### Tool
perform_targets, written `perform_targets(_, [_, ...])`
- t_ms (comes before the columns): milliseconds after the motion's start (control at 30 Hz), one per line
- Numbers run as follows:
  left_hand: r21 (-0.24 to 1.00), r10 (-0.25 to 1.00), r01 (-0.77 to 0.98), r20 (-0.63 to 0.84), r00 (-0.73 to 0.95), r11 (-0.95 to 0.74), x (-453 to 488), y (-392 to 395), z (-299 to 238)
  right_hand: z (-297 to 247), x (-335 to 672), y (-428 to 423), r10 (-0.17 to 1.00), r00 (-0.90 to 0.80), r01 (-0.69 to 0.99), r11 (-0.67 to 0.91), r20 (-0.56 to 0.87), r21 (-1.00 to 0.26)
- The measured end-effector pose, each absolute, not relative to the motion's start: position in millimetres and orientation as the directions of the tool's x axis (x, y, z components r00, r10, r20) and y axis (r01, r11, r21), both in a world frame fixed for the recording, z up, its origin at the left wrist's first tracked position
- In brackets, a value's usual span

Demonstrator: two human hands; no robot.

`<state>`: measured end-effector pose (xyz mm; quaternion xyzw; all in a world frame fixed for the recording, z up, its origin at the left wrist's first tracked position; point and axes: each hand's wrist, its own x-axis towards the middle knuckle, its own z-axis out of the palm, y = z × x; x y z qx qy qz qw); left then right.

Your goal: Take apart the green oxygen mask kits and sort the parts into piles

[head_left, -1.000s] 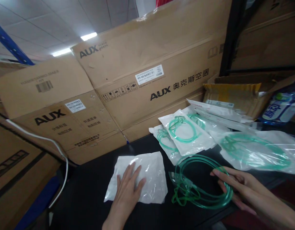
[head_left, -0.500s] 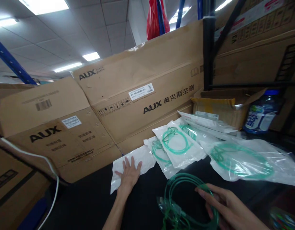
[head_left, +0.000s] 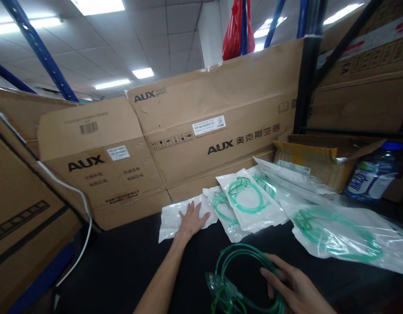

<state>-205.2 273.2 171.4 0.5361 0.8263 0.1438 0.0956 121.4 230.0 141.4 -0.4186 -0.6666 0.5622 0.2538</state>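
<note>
My left hand point(head_left: 192, 219) lies flat with fingers spread on a white pouch point(head_left: 170, 221) near the cardboard wall. In my right hand point(head_left: 288, 279), at the lower right, is a coil of green tubing point(head_left: 235, 250), pinched between thumb and fingers. A clear plastic piece point(head_left: 217, 285) hangs on the coil's left side, among thinner green strands. To the right of the white pouch lie several clear-fronted packets with similar green tubing, among them an upright-angled packet point(head_left: 252, 198) and a larger packet point(head_left: 339, 233) nearer my right hand.
Printed cardboard panels point(head_left: 184, 144) stand behind the black work surface point(head_left: 122, 261). At the back right are an open cardboard box point(head_left: 306, 152) and a blue-capped bottle point(head_left: 371, 174). A white cable point(head_left: 83, 196) runs down the left side, and a dark metal post point(head_left: 308, 83) rises at right.
The camera view has shifted, so the background appears farther right. My left hand stays spread on the white pouch, and my right hand keeps its hold on the coil, now slightly farther left in view.
</note>
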Motion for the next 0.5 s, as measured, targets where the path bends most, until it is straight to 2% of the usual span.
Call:
perform_targets(200, [0.427, 0.928, 0.872, 0.164, -0.335, 0.240, -194.8, 262.8, 189.0, 147.2, 116.2, 232.2, 0.904, -0.420, 0.342, 0.241, 0.082, -0.908])
perform_targets(333, [0.524, 0.904, 0.836, 0.261, -0.339, 0.162, -164.9, 228.6, 209.0, 146.7, 113.9, 238.6, 0.877, -0.401, 0.385, 0.423, 0.264, -0.820])
perform_targets(500, [0.649, 0.947, 0.757, 0.191, -0.259, 0.076, -108.5, 143.5, 216.7, 138.6, 113.7, 236.4, 0.831, -0.338, 0.489, 0.556, 0.441, -0.673])
